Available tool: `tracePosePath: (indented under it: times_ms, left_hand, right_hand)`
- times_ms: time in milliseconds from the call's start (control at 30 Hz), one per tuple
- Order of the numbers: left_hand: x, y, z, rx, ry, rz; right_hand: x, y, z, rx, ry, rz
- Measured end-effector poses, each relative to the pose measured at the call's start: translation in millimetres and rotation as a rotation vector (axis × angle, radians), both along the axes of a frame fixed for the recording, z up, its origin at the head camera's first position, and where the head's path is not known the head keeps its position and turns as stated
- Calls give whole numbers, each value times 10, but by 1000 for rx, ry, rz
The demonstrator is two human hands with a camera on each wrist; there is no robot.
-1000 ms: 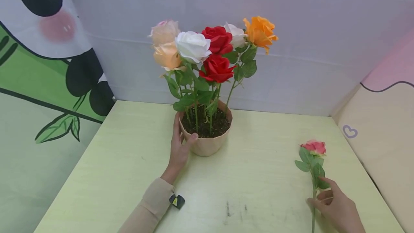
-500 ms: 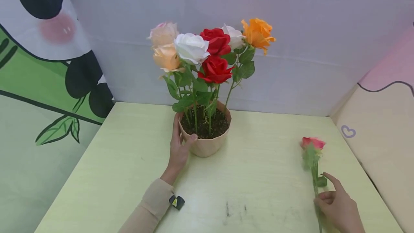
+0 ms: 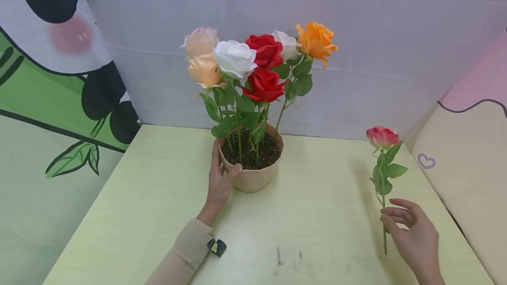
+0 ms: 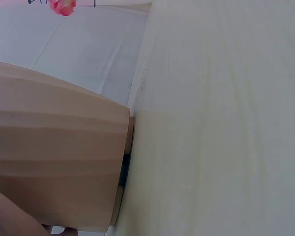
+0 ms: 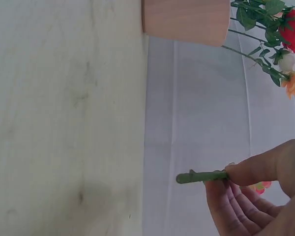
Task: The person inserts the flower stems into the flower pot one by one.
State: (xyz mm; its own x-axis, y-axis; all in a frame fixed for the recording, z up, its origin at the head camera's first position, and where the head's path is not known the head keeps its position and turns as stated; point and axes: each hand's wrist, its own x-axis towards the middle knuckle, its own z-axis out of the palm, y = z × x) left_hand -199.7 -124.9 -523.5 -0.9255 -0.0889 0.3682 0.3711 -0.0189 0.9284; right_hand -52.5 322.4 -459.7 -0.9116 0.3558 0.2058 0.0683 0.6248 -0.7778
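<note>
A ribbed beige flower pot (image 3: 255,180) with dark soil stands toward the back of the table, holding several artificial roses. Among them are red (image 3: 264,85), white (image 3: 235,58), peach and orange roses (image 3: 317,41). My left hand (image 3: 220,184) grips the pot's left side, thumb at the front rim. At the right, my right hand (image 3: 413,228) pinches the lower stem of a pink rose (image 3: 382,137) between thumb and fingers. That rose is upright above the table, its cut stem end (image 5: 187,177) sticking out below the fingers in the right wrist view.
The pale yellow table (image 3: 317,214) has dark scuff marks near its front. A light cloth wall (image 3: 356,56) rises behind it. Painted panels (image 3: 71,109) stand at the left and right sides. A small black tag (image 3: 216,246) hangs at the left sleeve cuff.
The pink rose, earlier lying low along the table, is now raised and upright in my right hand, which has moved slightly up. My left hand stays on the pot.
</note>
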Motion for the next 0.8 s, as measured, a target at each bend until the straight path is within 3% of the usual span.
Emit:
tracePosePath:
  times_ms: [67, 100, 200, 333, 433, 567, 600, 800]
  left_hand:
    - [128, 41, 201, -1, 13, 2]
    - [139, 44, 219, 11, 26, -3]
    - [-2, -16, -17, 10, 27, -3]
    - [-234, -109, -406, 3, -4, -2]
    - [-314, -140, -540, 0, -16, -3]
    - [-330, -132, -558, 9, -1, -8]
    - [-301, -121, -507, 13, 9, -12]
    - [-290, -100, -472, 26, 7, -18]
  right_hand:
    - [-59, -65, 41, -54, 58, 5]
    - [-89, -94, 65, -81, 76, 7]
    - [-166, -184, 154, -146, 107, 20]
    - [-267, -325, 295, -327, 158, 88]
    - [-350, -462, 423, -474, 213, 179]
    - [-481, -689, 601, -558, 284, 306]
    - [-517, -751, 641, -571, 302, 336]
    - [-706, -1118, 834, -606, 416, 485]
